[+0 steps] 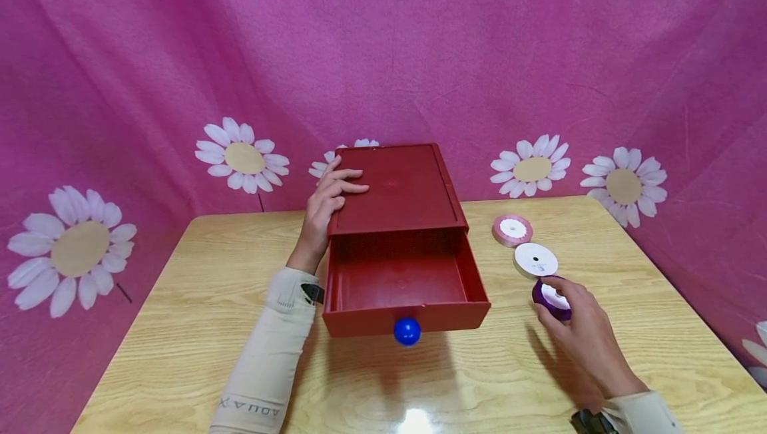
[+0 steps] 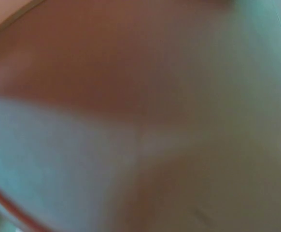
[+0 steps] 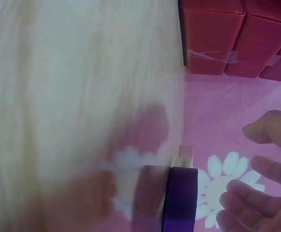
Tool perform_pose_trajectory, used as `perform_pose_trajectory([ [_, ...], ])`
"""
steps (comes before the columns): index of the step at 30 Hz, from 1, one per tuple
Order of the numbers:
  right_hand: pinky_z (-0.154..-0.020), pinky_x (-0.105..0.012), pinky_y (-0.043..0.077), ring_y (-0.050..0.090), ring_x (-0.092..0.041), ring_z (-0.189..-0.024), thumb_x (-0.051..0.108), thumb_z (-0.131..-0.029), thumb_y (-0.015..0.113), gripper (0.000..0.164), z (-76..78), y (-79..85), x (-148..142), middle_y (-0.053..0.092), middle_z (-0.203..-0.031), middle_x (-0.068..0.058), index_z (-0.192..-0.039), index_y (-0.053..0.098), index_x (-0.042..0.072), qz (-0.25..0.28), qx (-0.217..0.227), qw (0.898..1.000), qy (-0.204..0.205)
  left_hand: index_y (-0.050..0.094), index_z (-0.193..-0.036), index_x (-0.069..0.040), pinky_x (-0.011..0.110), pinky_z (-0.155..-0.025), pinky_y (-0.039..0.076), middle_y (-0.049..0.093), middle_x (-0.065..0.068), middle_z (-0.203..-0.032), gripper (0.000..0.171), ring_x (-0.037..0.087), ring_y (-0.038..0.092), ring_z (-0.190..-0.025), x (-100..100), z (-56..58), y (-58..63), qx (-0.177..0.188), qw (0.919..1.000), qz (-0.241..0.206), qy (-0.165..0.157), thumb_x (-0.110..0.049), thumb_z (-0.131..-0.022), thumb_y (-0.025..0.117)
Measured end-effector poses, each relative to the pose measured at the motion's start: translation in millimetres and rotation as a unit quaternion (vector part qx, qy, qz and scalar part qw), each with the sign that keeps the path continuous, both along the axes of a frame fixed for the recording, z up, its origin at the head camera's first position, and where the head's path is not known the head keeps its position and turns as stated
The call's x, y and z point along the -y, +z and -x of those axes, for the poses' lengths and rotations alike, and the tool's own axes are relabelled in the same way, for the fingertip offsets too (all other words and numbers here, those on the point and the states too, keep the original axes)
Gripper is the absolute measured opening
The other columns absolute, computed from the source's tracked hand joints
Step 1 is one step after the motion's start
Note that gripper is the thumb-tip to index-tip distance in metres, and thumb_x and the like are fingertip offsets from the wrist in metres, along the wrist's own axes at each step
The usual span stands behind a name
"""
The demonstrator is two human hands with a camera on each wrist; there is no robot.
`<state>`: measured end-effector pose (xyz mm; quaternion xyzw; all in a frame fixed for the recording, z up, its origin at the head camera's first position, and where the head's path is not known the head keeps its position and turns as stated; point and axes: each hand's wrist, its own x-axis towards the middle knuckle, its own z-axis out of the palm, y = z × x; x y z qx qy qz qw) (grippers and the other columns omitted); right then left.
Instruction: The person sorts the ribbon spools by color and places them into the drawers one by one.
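A red plastic drawer box (image 1: 392, 188) stands on the table, its drawer (image 1: 398, 281) pulled out toward me. A round blue knob (image 1: 407, 332) sits on the drawer front. My left hand (image 1: 323, 211) rests against the box's left side, fingers spread onto its top. At the right, my right hand (image 1: 584, 327) is over a purple ribbon spool (image 1: 552, 299). In the right wrist view, the fingers (image 3: 251, 198) are apart from the purple spool (image 3: 181, 203), with a gap between. The left wrist view is too blurred to make out the hand.
Behind the purple spool lie a white ribbon spool (image 1: 536, 259) and a pink ribbon spool (image 1: 512, 229), in a slanting row right of the box. The wooden table (image 1: 240, 247) meets a pink cloth (image 1: 383, 54) printed with daisies at the back and sides.
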<state>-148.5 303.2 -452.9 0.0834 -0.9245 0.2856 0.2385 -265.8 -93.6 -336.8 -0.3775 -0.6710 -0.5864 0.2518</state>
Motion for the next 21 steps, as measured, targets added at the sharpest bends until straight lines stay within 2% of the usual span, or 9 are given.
perform_pose_trajectory([
  [2, -0.08, -0.051, 0.04, 0.054, -0.037, -0.102, 0.006, -0.078, 0.076, 0.045, 0.0, -1.0, -1.3, 0.06, -0.11, -0.022, -0.12, 0.059, 0.001, 0.001, 0.002, 1.0, -0.002, 0.064, -0.1, 0.021, 0.056, -0.115, 0.007, 0.051, 0.04, -0.12, 0.039, 0.055, 0.018, -0.137, 0.2, 1.1, -1.1, -0.002, 1.0, 0.0, -0.001, 0.006, -0.081, 0.033],
  [9, -0.082, -0.051, 0.038, 0.052, -0.037, -0.103, 0.006, -0.081, 0.073, 0.043, 2.5, -3.7, -6.3, 0.058, -0.112, -0.022, -0.121, 0.057, 0.0, 0.009, 0.015, 1.0, -0.009, 0.07, -0.104, 0.008, 0.04, -0.117, 0.008, 0.056, 0.025, -0.125, 0.041, 0.041, 0.019, -0.142, 4.5, 24.9, -24.7, -0.002, 0.9999, -0.009, 0.007, -0.005, -0.085, 0.036],
  [12, -0.081, -0.05, 0.038, 0.052, -0.037, -0.103, 0.008, -0.081, 0.073, 0.043, 3.4, -5.5, -8.6, 0.058, -0.112, -0.023, -0.121, 0.057, 0.0, 0.006, 0.017, 1.0, -0.012, 0.069, -0.104, 0.011, 0.043, -0.117, 0.008, 0.055, 0.028, -0.126, 0.041, 0.044, 0.018, -0.142, 4.8, 23.0, -23.6, 0.002, 1.0, -0.008, 0.005, -0.002, -0.085, 0.035],
  [17, -0.079, -0.049, 0.036, 0.051, -0.038, -0.1, 0.006, -0.079, 0.075, 0.044, 5.3, -8.2, -12.3, 0.058, -0.11, -0.024, -0.119, 0.058, -0.001, 0.0, 0.006, 1.0, -0.015, 0.065, -0.101, 0.019, 0.052, -0.116, 0.006, 0.051, 0.038, -0.122, 0.039, 0.051, 0.017, -0.14, 1.7, 4.9, -6.6, 0.013, 0.9999, -0.008, -0.003, 0.005, -0.082, 0.033],
  [21, -0.08, -0.05, 0.035, 0.05, -0.04, -0.1, 0.007, -0.079, 0.075, 0.044, 7.2, -9.3, -14.8, 0.057, -0.111, -0.025, -0.118, 0.058, -0.002, -0.006, 0.003, 1.0, -0.016, 0.066, -0.101, 0.017, 0.049, -0.117, 0.007, 0.052, 0.035, -0.122, 0.041, 0.047, 0.019, -0.14, 0.7, 0.7, -2.4, 0.029, 0.9995, -0.008, 0.003, 0.002, -0.082, 0.032],
])
